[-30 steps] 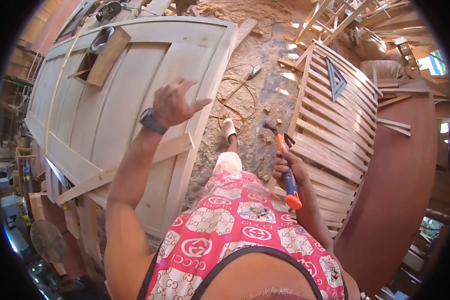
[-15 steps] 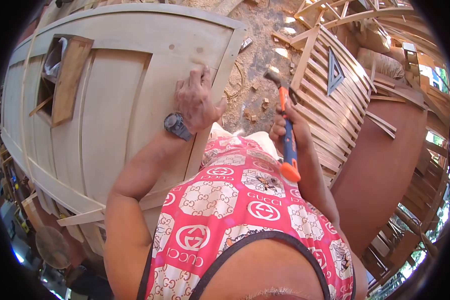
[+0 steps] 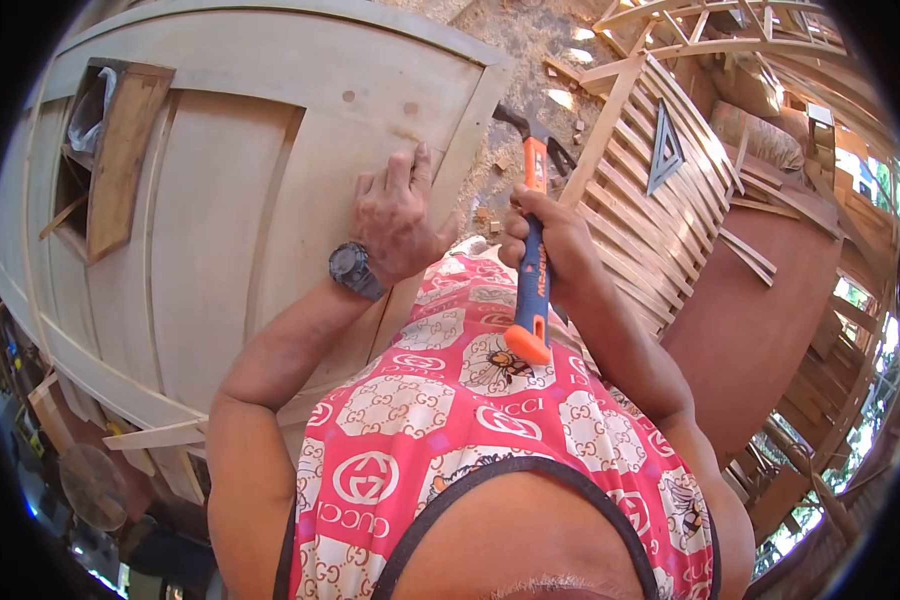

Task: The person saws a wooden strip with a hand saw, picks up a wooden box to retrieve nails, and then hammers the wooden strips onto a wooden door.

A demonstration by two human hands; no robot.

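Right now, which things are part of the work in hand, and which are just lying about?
In hand:
pale wooden panelled door, under left hand
orange-and-blue claw hammer, in right hand

Lying about:
slatted wooden frame
wood offcuts on ground

Single head-worn fisheye view, looking steeply down from above the chest, close over both raised hands. Faces the pale wooden door point(image 3: 220, 200) at left and the slatted frame point(image 3: 660, 220) at far right.

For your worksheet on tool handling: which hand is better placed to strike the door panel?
Right. The right hand grips the hammer, head raised near the door edge; the left hand lies flat on the panel, likely steadying it.
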